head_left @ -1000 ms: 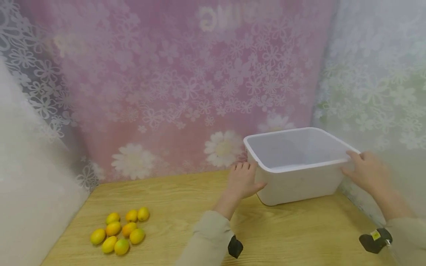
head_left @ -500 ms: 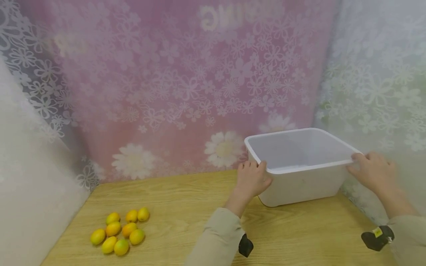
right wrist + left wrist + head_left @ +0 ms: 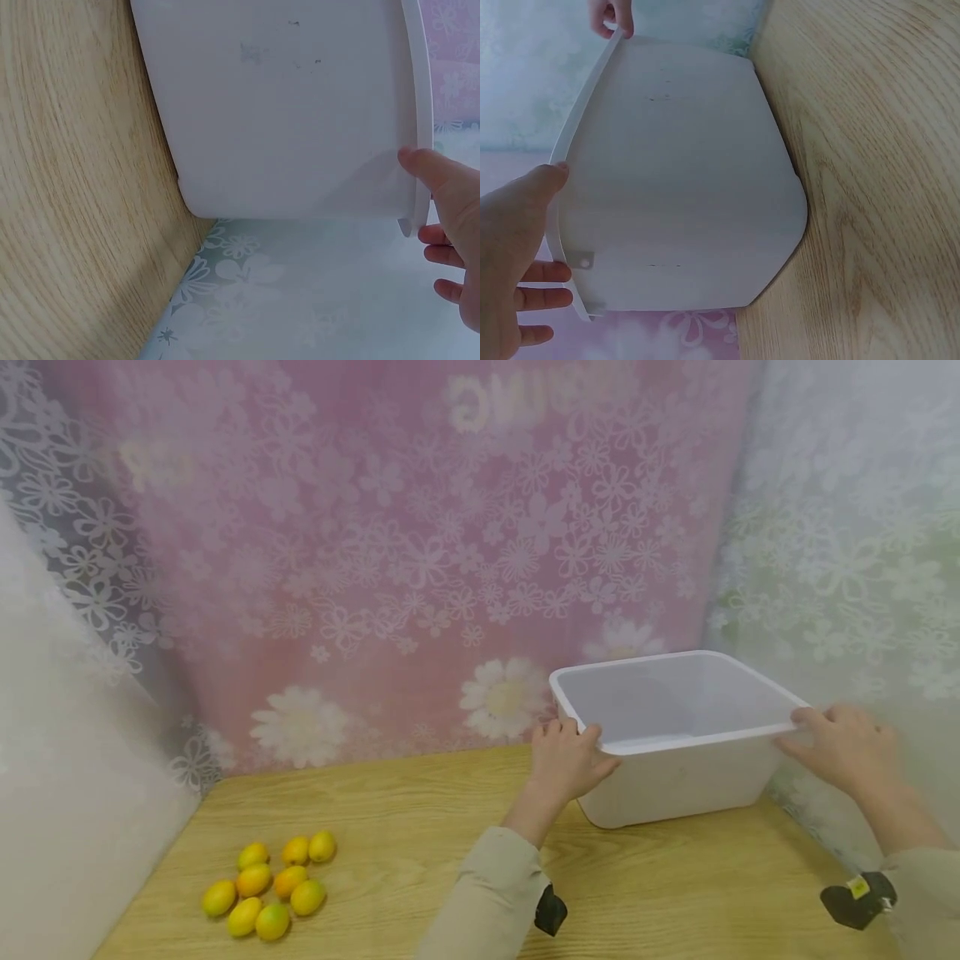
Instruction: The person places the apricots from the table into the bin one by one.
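A white plastic bin (image 3: 678, 781) with a rolled rim stands upright at the back right of the wooden table. At its near left corner my left hand (image 3: 566, 760) grips the rim; the left wrist view shows the thumb on the front side and fingers (image 3: 544, 298) around the left side. The near right corner is held by my right hand (image 3: 847, 747), its thumb on the front rim and its fingers (image 3: 442, 255) round the right side. Of the bin's inside, only the upper walls show; its floor is hidden.
Several yellow-green lemon-like fruits (image 3: 272, 921) lie in a loose cluster at the table's front left. A pink flowered curtain (image 3: 420, 568) hangs behind the table (image 3: 405, 827). A pale flowered sheet (image 3: 862, 610) borders the right side, close to the bin.
My left hand has shifted right and its thumb has come up onto the bin's rim. My right hand has slid slightly right along the rim. The bin stays in nearly the same place.
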A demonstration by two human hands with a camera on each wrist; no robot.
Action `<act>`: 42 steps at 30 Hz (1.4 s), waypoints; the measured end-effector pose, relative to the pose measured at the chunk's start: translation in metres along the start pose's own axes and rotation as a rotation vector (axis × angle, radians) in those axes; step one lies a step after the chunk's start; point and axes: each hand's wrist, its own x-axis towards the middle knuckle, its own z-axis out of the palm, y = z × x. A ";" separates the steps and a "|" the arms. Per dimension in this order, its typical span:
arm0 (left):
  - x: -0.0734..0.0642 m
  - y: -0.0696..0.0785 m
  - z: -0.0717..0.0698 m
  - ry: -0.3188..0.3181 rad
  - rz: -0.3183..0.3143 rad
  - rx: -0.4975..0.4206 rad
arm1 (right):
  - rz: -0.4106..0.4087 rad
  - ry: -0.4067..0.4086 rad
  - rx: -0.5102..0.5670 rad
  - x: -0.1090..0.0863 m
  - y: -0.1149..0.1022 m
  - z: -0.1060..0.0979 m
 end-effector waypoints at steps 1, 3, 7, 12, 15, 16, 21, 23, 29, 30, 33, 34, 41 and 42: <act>0.000 -0.001 0.000 0.001 0.002 -0.003 | -0.007 0.001 -0.003 0.000 0.000 0.001; -0.001 -0.003 -0.001 0.002 0.006 -0.007 | -0.021 0.012 -0.012 0.000 0.000 0.002; -0.003 -0.008 -0.002 0.017 0.003 -0.011 | -0.051 0.035 -0.028 0.000 -0.002 0.005; -0.007 -0.016 -0.002 0.027 0.003 0.001 | -0.087 0.045 -0.018 -0.001 -0.007 0.004; -0.011 -0.020 -0.001 0.034 0.006 0.000 | -0.105 0.042 -0.020 -0.003 -0.010 0.002; -0.012 -0.021 -0.001 0.036 0.007 -0.005 | -0.112 0.039 -0.023 -0.003 -0.011 0.002; -0.020 -0.027 0.000 0.066 0.018 -0.016 | -0.144 0.027 -0.037 -0.005 -0.017 -0.001; -0.023 -0.030 0.000 0.081 0.023 -0.017 | -0.151 0.024 -0.044 -0.006 -0.021 -0.001; -0.033 -0.040 0.001 0.110 0.030 -0.004 | -0.184 0.023 -0.050 -0.009 -0.030 0.001; -0.035 -0.042 0.001 0.117 0.032 -0.001 | -0.193 0.027 -0.051 -0.010 -0.031 0.001; -0.040 -0.047 0.001 0.134 0.037 -0.005 | -0.211 0.040 -0.046 -0.011 -0.036 0.002; -0.042 -0.049 0.001 0.135 0.037 -0.008 | -0.221 0.045 -0.049 -0.012 -0.038 0.002; -0.055 -0.065 -0.003 0.115 0.030 -0.043 | -0.270 0.031 -0.046 -0.017 -0.055 0.000; -0.057 -0.067 -0.004 0.119 0.030 -0.042 | -0.272 0.027 -0.046 -0.017 -0.058 0.000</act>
